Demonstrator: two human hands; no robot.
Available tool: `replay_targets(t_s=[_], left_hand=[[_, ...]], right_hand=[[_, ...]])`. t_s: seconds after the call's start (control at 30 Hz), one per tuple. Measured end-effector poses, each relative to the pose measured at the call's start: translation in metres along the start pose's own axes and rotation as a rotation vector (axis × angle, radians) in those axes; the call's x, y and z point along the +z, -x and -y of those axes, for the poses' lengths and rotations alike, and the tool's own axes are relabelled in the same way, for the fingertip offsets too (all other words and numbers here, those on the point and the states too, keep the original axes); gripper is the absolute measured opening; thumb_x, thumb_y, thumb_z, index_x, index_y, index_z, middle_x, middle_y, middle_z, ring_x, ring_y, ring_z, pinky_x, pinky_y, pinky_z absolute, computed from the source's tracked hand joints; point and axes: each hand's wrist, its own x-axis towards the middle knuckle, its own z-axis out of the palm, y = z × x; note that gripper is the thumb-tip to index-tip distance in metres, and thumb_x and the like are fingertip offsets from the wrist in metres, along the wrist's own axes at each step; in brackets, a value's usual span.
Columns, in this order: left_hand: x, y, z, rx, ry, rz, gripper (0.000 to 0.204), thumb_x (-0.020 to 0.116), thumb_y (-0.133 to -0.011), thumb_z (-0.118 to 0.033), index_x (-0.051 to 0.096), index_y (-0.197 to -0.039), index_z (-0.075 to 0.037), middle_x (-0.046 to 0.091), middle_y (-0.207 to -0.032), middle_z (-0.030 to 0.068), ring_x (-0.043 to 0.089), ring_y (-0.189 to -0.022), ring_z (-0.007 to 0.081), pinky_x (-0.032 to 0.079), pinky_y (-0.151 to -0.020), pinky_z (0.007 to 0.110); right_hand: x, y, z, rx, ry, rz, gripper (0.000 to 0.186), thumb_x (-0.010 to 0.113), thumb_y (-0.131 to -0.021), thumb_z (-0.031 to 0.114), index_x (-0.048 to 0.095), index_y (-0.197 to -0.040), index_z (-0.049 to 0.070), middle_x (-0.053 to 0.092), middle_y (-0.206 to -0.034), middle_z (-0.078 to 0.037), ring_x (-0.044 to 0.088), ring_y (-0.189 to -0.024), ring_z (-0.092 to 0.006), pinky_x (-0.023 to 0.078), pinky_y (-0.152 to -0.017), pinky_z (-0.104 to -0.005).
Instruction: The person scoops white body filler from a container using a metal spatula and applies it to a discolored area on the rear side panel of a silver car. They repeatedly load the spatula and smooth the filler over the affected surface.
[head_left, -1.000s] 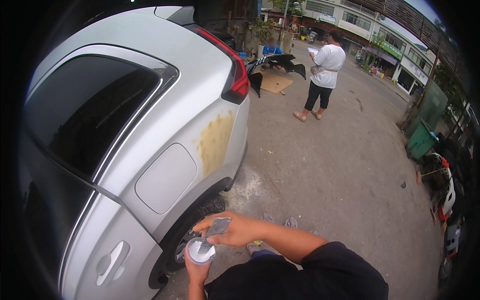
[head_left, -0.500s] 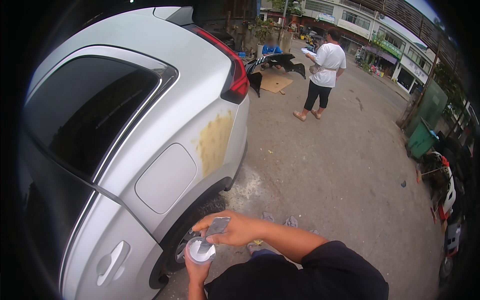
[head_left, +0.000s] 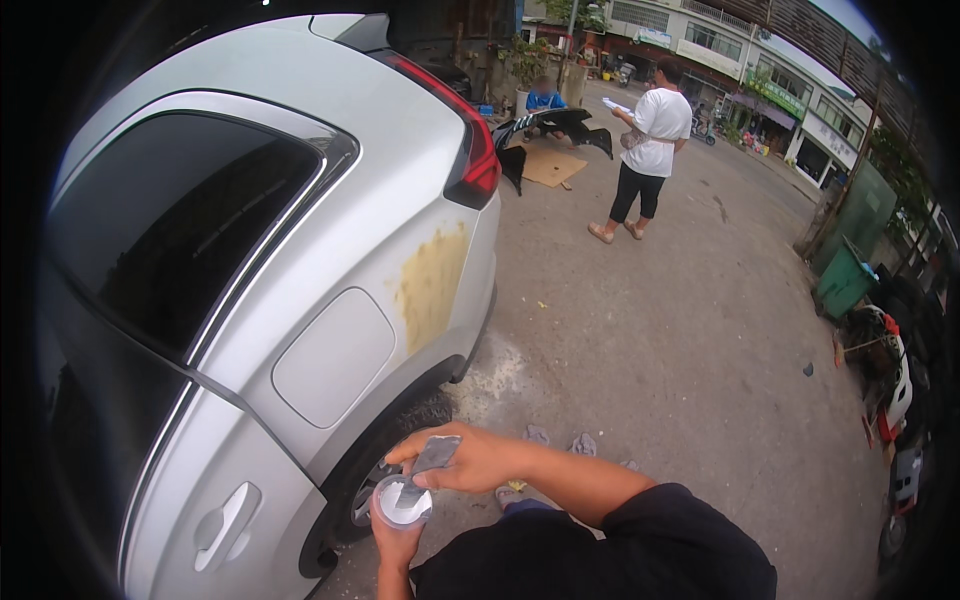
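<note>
Low in the view, my left hand (head_left: 394, 535) is closed around a clear plastic cup (head_left: 384, 507) of white paste. My right hand (head_left: 470, 455) grips a grey flat scraper (head_left: 436, 453), which dips down into the cup. Both hands are close together beside the rear wheel (head_left: 362, 488) of a white car (head_left: 250, 390). On the car's rear panel, below the red tail light (head_left: 475, 160), is a mottled yellowish patch (head_left: 430, 285), above and beyond my hands.
A person (head_left: 655, 130) in a white top stands holding papers; a crouching person (head_left: 545, 103) in blue is behind a black car part (head_left: 560, 120) on cardboard (head_left: 550, 168). A green bin (head_left: 843, 285) and piled parts (head_left: 890, 390) line the right side, with crumpled grey items (head_left: 582, 443) near my feet.
My hands, the cup and the scraper show almost no movement. The standing person has shifted very slightly, and a small scooter now shows on the street behind them.
</note>
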Motion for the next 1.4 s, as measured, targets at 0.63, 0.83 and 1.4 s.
replay_targets(t_s=[0.63, 0.83, 1.4], left_hand=[[0.0, 0.002, -0.009, -0.031, -0.005, 0.002, 0.076, 0.085, -0.064, -0.014, 0.046, -0.128, -0.001, 0.059, -0.117, 0.015, 0.059, -0.107, 0.0252, 0.046, -0.094, 0.037], [0.003, 0.003, -0.004, -0.021, 0.024, 0.004, 0.077, 0.085, -0.064, -0.014, 0.046, -0.129, -0.001, 0.059, -0.117, 0.0148, 0.059, -0.107, 0.0248, 0.046, -0.094, 0.036], [0.001, 0.004, -0.023, -0.013, 0.026, -0.003, 0.075, 0.083, -0.066, -0.014, 0.046, -0.13, 0.0, 0.057, -0.121, 0.0133, 0.057, -0.111, 0.0233, 0.044, -0.097, 0.036]], right_hand=[[0.002, 0.001, -0.004, -0.006, 0.013, -0.005, 0.044, 0.069, -0.087, 0.017, 0.058, -0.128, 0.003, 0.067, -0.107, -0.011, 0.065, -0.1, -0.0242, 0.05, -0.089, -0.0363], [0.002, 0.002, -0.002, 0.012, 0.011, -0.009, 0.044, 0.069, -0.087, 0.015, 0.059, -0.127, 0.003, 0.067, -0.107, -0.011, 0.065, -0.1, -0.0229, 0.05, -0.089, -0.0355], [0.006, 0.002, 0.014, -0.032, 0.021, 0.083, 0.045, 0.067, -0.083, 0.007, 0.059, -0.127, 0.004, 0.068, -0.106, -0.012, 0.065, -0.1, -0.0245, 0.05, -0.092, -0.0346]])
